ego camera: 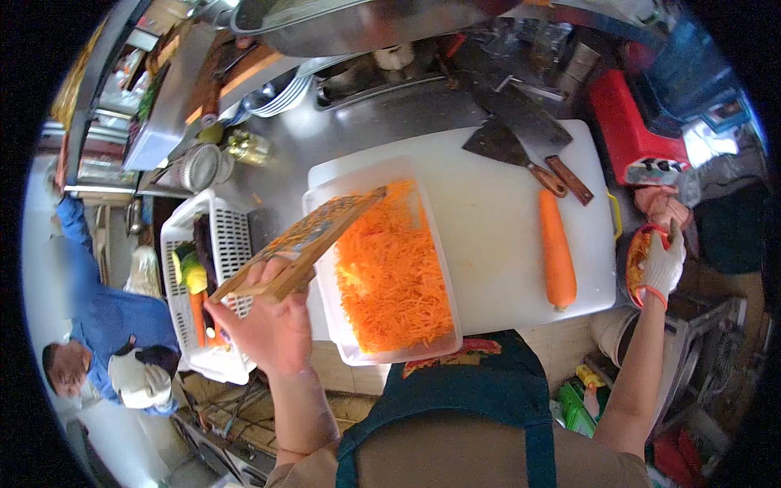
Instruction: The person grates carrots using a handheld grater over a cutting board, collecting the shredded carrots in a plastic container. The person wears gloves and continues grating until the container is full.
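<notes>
My left hand [274, 317] is bare and grips the near end of a wooden hand grater [305, 244], which tilts over a clear plastic tub [454, 317]. Shredded carrot [396, 280] fills much of the tub. At the far right my right hand [664, 262], in a white knit glove, is at a small red-rimmed container [633, 262] with orange bits in it; whether the fingers grip it I cannot tell. A whole peeled carrot [556, 256] lies on the white cutting board [488, 244] between the tub and my gloved hand.
A cleaver [525, 113] and a wood-handled scraper [500, 143] lie at the board's far right. A white plastic basket [232, 238] with vegetables stands left. Beyond the board's right edge is a red appliance [634, 134]. Another person in blue [122, 311] is at far left.
</notes>
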{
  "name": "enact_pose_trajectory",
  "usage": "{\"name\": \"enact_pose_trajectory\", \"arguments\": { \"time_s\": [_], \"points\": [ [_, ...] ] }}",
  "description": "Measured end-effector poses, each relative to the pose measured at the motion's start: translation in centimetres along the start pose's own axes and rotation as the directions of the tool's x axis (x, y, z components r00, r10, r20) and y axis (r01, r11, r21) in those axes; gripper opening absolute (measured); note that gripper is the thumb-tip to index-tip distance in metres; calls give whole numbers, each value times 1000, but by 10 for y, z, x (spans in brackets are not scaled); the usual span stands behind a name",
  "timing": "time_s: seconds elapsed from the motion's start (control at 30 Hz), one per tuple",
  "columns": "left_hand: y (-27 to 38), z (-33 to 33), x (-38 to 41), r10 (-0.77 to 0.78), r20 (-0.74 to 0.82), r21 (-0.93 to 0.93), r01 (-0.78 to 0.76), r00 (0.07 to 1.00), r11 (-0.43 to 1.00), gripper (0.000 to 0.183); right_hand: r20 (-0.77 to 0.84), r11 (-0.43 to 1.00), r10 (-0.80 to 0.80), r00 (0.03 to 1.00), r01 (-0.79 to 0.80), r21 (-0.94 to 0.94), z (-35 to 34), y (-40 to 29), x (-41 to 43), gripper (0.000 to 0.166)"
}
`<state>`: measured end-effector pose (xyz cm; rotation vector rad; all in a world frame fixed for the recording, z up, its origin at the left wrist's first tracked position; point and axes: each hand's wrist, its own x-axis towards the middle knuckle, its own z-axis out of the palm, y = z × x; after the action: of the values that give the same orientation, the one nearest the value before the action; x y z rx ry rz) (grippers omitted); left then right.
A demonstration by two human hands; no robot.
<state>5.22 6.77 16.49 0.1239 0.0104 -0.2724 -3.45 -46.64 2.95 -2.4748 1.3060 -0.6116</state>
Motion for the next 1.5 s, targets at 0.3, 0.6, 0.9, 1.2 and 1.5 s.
{"name": "enact_pose_trajectory", "arguments": {
  "time_s": [0.3,0.6,0.9,1.2,1.5],
  "points": [
    [-12,-9,-12,119,-128,74,-110,985,991,57,12,934,-69,998,60,353,-3,-33,12,31],
    [-21,-4,-5,24,-28,-12,-24,999,1000,79,822,848,-529,209,91,522,-5,-170,-145,31],
    [-18,-2,-14,28,4,-26,-28,1000,999,78,917,892,-366,157,-220,394,38,-231,-220,32],
    [-2,56,-18,-19,-5,13,20,1000,1000,52,888,684,-427,170,-582,440,25,-211,-237,34],
    [16,66,-17,-20,-19,-19,19,1000,1000,41,940,824,-294,171,-452,340,10,-260,-251,27]
  ]
}}
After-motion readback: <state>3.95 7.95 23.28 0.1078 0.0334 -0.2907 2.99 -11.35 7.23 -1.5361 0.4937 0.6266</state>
